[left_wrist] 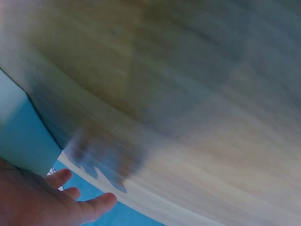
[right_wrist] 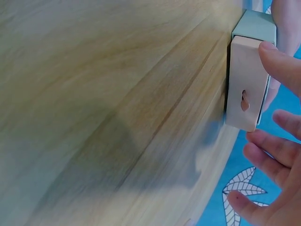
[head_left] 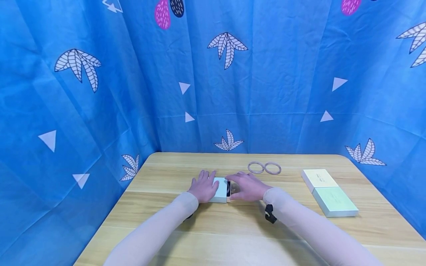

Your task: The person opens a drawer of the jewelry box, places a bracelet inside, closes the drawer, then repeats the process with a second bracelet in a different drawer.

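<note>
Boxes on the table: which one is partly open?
The light blue box; its pale inner tray sticks out slightly at the right end. The cream box and the green box, both farther right, look closed.

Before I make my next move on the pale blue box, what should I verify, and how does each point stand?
1. Box flat on the table: ok.
2. Left hand resting on the box: ok; it lies over the box's left part.
3. Right hand firmly gripping the drawer: cannot tell; thumb and fingers are at its opposite ends, but firmness doesn't show.
4. Drawer fully out: not ok; only a narrow dark gap shows.
5. Drawer contents known: cannot tell; the gap is too narrow and dark.
6. Rings, yellow box and green box clear of both hands: ok.
</note>
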A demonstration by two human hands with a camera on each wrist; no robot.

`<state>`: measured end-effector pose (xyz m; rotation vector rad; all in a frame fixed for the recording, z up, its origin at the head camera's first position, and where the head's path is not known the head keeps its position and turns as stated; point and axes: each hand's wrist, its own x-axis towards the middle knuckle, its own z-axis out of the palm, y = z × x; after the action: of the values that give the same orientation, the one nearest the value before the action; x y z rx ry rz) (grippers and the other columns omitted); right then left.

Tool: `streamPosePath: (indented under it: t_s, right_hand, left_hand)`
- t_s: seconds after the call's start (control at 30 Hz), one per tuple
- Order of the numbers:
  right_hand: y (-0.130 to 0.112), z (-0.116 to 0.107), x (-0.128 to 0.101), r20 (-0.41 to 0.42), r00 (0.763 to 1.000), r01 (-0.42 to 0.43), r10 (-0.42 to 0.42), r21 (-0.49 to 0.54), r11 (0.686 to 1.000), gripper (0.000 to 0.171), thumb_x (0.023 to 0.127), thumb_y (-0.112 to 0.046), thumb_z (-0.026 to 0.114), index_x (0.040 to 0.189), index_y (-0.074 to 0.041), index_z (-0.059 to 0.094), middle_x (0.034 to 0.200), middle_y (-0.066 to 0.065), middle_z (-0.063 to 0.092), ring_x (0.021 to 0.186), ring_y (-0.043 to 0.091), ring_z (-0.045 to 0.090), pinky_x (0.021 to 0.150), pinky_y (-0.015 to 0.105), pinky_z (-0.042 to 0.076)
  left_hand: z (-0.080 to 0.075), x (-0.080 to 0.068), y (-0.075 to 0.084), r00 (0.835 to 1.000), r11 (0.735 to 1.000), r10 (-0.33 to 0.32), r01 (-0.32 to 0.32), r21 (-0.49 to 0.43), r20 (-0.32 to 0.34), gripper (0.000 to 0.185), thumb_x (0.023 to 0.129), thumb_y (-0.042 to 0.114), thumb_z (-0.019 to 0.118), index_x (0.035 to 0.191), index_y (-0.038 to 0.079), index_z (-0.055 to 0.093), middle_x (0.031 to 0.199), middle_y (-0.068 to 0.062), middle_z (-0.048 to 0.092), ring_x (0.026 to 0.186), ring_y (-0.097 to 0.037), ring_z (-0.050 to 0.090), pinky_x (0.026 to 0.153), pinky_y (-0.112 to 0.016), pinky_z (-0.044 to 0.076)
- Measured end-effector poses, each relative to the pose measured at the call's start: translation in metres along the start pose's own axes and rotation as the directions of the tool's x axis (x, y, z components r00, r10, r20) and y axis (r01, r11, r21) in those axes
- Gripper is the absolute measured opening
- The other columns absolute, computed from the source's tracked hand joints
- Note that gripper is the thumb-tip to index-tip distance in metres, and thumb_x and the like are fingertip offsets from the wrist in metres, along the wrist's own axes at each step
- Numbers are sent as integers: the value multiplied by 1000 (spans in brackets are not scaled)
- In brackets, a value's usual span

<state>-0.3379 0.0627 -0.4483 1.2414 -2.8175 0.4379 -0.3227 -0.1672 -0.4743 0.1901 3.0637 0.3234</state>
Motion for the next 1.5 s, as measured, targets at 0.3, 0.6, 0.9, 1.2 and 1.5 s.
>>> streamPosePath:
  t_s: [0.3,0.6,0.9,1.2,1.5]
  right_hand:
    - [-1,-1,3,2,1000,-5,5,0,1000,85,80,-62,75,150,-20,49,146,3,57,135,31,51,108,59,41]
    - [-1,0,4,-5,1000,-2,2,-1,1000,84,81,-64,72,149,-21,50,146,2,57,135,30,51,107,59,42]
    - [-1,-1,6,1,1000,0,0,-2,1000,85,81,-64,73,150,-21,49,147,3,57,136,32,50,108,60,41]
    - [-2,1,8,0,1000,1,-1,-10,1000,85,80,-65,73,149,-21,50,147,2,57,135,31,51,106,59,43]
    - [-5,2,6,-4,1000,-11,11,15,1000,87,79,-62,75,150,-20,48,149,3,55,138,32,49,108,62,40]
  left_hand:
    - [0,1,-1,1000,1000,3,-3,5,5,68,105,57,20,163,23,18,166,-13,23,156,-35,10,118,-68,17]
    - [-2,1,0,1000,1000,4,-4,-12,3,68,104,59,21,163,24,20,166,-13,24,156,-35,11,117,-69,17]
    - [-1,2,-1,1000,1000,2,-2,6,8,69,104,60,19,163,24,18,166,-13,24,156,-34,10,117,-69,18]
    - [-3,-1,1,1000,1000,5,-5,-4,-1,67,105,57,22,162,22,21,166,-15,24,156,-36,11,117,-70,17]
    - [-3,-4,1,999,999,33,-34,-17,-14,66,105,53,23,162,18,23,165,-17,26,155,-38,13,116,-72,18]
